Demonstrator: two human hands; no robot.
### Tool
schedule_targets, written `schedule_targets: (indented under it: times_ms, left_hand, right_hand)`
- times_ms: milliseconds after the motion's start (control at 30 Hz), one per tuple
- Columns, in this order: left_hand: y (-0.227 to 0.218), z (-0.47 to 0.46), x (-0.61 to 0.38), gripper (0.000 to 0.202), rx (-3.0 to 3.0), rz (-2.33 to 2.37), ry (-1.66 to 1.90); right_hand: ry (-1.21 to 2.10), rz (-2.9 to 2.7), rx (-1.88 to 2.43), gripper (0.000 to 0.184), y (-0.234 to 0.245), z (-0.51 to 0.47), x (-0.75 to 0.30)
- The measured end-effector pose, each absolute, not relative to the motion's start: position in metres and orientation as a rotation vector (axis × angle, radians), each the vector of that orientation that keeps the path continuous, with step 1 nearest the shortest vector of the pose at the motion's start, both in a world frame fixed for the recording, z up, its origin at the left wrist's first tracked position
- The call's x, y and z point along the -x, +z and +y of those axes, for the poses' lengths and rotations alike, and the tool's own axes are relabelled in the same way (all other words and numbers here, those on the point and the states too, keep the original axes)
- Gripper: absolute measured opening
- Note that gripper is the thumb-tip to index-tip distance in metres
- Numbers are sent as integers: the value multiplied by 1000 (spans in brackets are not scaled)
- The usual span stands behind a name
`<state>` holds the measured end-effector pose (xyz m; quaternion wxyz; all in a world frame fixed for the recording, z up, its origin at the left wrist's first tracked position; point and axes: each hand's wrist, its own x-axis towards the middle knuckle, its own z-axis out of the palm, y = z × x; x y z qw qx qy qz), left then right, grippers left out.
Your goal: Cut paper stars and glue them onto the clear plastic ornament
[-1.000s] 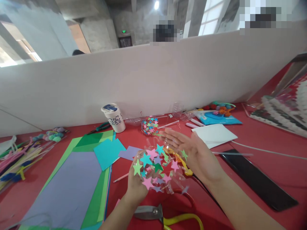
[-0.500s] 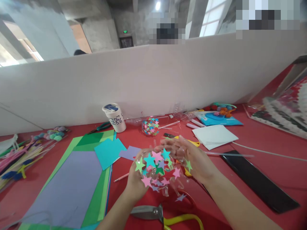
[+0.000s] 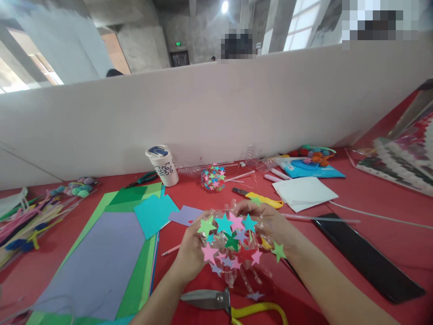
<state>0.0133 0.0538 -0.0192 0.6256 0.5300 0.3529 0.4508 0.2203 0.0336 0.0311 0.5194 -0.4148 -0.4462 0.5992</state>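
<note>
Both hands hold a ball of clear plastic strips covered with coloured paper stars (image 3: 233, 243) above the red table. My left hand (image 3: 191, 253) cups its left side with fingers curled round it. My right hand (image 3: 270, 223) wraps over its top and right side, fingers bent onto the strips. A smaller star ball (image 3: 213, 177) lies farther back on the table. Loose clear strips hang from the bottom of the held ball.
Yellow-handled shears (image 3: 223, 302) lie just below the hands. Stacked coloured paper sheets (image 3: 101, 257) fill the left, pipe cleaners (image 3: 30, 216) beyond. A paper cup (image 3: 162, 164), a yellow utility knife (image 3: 260, 197), white paper (image 3: 304, 192) and a black flat strip (image 3: 365, 255) lie around. A white partition wall (image 3: 216, 113) closes the back.
My right hand, open and flat beside the ball a second ago, has closed over its top. The ball has shifted slightly right and turned.
</note>
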Motion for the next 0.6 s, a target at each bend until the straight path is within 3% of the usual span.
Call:
schedule_targets:
  times_ms: [300, 600]
  left_hand:
    - [16, 59, -17, 31, -1443, 743, 1060]
    - [32, 66, -12, 27, -1858, 512, 630]
  right_hand:
    - [1282, -1259, 1020, 16, 26, 37, -224]
    - [1031, -1311, 1034, 7, 60, 18, -237]
